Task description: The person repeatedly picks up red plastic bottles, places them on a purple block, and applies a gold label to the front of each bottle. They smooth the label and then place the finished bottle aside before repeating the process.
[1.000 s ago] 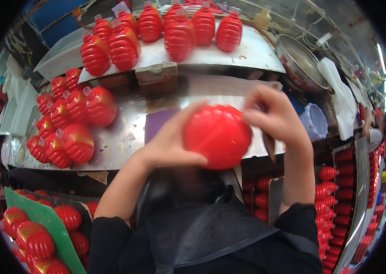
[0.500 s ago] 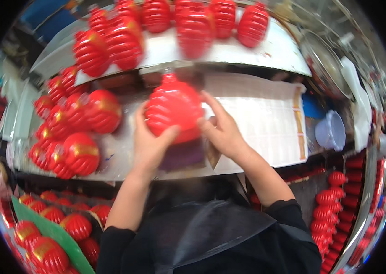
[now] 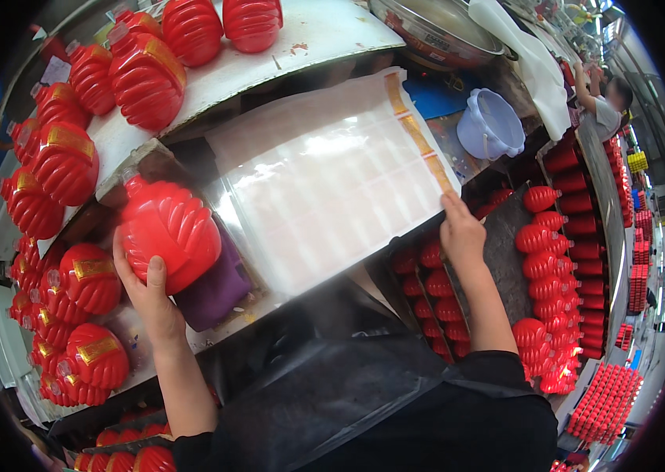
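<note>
A glossy red, ribbed bottle-like piece (image 3: 171, 236) with a short neck rests on its side on a purple cloth (image 3: 214, 283). My left hand (image 3: 147, 295) grips it from the near left, thumb on its front. To the right lies a pale, shiny sheet (image 3: 309, 181) with a column of gold labels (image 3: 419, 134) along its right side. My right hand (image 3: 462, 232) reaches to the near end of that column, its fingers closed together on the last gold label. Its fingertips partly cover the label's lower end.
Several finished-looking red pieces with gold labels (image 3: 92, 354) stand at the left, and more sit on the white shelf (image 3: 309, 39). A lavender bucket (image 3: 490, 126) and a metal basin (image 3: 434, 35) are at the far right. Racks of red pieces (image 3: 545, 267) stand right of my arm.
My view has turned right. My right hand has let go of the red piece and moved to the gold labels. My left hand still holds the piece, now on the purple cloth.
</note>
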A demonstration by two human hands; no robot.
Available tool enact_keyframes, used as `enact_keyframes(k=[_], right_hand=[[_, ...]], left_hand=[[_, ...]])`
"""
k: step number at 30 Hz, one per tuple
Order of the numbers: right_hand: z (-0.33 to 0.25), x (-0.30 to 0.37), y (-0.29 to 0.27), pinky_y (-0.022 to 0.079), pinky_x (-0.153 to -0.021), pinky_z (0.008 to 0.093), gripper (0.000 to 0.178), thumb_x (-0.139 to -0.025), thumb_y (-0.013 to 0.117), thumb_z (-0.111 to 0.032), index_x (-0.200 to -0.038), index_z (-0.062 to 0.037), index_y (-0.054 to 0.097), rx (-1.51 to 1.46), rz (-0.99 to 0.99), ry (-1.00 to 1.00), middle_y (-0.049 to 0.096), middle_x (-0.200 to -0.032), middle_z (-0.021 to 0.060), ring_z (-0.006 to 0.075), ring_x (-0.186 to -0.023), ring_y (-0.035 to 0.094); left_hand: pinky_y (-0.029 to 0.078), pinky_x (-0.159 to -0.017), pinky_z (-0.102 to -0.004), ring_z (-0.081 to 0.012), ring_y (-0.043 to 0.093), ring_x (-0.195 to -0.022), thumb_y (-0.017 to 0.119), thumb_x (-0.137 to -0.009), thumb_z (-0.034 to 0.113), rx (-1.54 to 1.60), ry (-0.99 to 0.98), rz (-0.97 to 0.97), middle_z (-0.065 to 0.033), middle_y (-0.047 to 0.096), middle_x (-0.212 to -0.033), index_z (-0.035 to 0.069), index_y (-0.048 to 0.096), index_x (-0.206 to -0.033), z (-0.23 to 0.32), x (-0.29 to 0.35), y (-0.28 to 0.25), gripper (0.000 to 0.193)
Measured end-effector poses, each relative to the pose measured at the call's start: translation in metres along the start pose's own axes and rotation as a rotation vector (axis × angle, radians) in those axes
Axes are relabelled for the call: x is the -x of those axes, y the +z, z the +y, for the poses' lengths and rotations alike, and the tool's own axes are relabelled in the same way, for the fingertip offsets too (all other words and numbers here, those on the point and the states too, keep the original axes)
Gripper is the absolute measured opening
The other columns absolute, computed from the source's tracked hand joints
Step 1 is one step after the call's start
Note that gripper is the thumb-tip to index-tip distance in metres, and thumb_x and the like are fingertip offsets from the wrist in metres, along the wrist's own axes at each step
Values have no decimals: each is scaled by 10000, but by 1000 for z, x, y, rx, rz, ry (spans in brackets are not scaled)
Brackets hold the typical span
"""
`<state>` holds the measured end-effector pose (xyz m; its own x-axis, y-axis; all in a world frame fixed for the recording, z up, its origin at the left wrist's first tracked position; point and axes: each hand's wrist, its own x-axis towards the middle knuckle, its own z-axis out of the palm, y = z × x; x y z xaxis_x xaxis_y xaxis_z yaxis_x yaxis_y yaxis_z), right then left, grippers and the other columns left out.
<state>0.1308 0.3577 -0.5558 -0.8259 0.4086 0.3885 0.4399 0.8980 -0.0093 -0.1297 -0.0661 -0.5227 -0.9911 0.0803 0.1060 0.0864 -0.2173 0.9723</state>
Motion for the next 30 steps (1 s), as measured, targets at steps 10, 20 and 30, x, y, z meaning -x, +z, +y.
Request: enact_keyframes(k=[10, 20, 30], right_hand=[[17, -6, 5, 603, -686, 370, 326, -856, 772, -90, -1180, -111, 745, -123, 87, -289, 744, -1241, 70, 269, -796, 747], [-111, -81, -42, 516, -524, 231, 241, -1012, 651, -138, -975, 73, 760, -1073, -857, 317, 754, -825, 76, 97, -570, 648], [-296, -187, -102, 535, -540, 295, 140, -875, 694, 7, -1006, -13, 739, -941, -211, -868, 713, -764, 96, 162, -611, 698]], left_hand=[[387, -1209, -430, -271, 454, -1445, 625, -1063, 199, 142, -74, 23, -145, 426, -1596, 75, 336, -1623, 0, -4, 0, 643], [376, -1195, -385, -229, 455, -1404, 680, -1022, 196, 94, -77, -32, -145, 436, -1546, 72, 295, -1629, 7, 6, 4, 729], [306, -1243, -408, -233, 401, -1455, 744, -913, 149, -121, -31, -88, -142, 428, -1524, 54, 337, -1570, 26, -16, -1, 779]])
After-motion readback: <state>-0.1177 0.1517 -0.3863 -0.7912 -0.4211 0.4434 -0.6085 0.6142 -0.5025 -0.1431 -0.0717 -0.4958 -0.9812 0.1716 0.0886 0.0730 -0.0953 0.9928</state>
